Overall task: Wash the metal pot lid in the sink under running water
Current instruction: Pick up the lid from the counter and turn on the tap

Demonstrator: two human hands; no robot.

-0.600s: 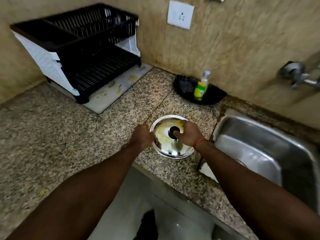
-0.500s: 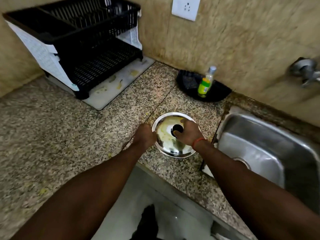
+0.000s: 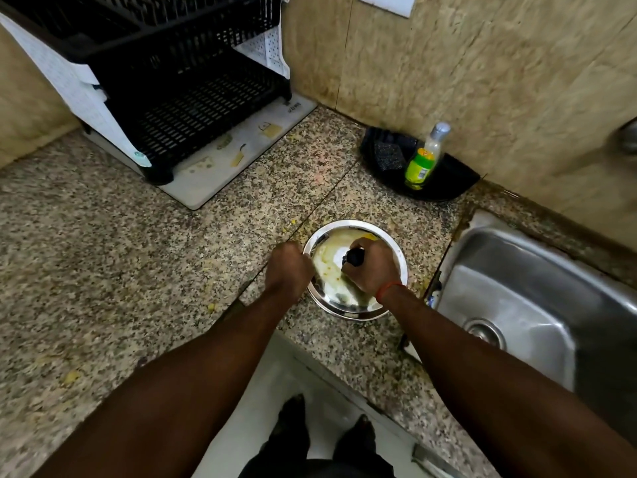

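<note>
A round metal pot lid (image 3: 332, 251) smeared with yellowish food lies on the granite counter just left of the steel sink (image 3: 537, 270). My right hand (image 3: 374, 267) is closed around the lid's black knob at its centre. My left hand (image 3: 287, 267) is curled at the lid's left rim, touching its edge. The tap (image 3: 627, 138) is only partly in view at the right edge, blurred, and no water shows in the sink.
A black two-tier dish rack (image 3: 165, 74) stands on a white mat at the back left. A black corner tray (image 3: 444, 177) by the wall holds a green dish-soap bottle (image 3: 422, 163) and a dark scrubber (image 3: 387, 155). Food crumbs dot the counter (image 3: 138, 257).
My view has tilted down and closer. My right hand has closed more fully over the knob, while my left hand stays at the lid's left rim.
</note>
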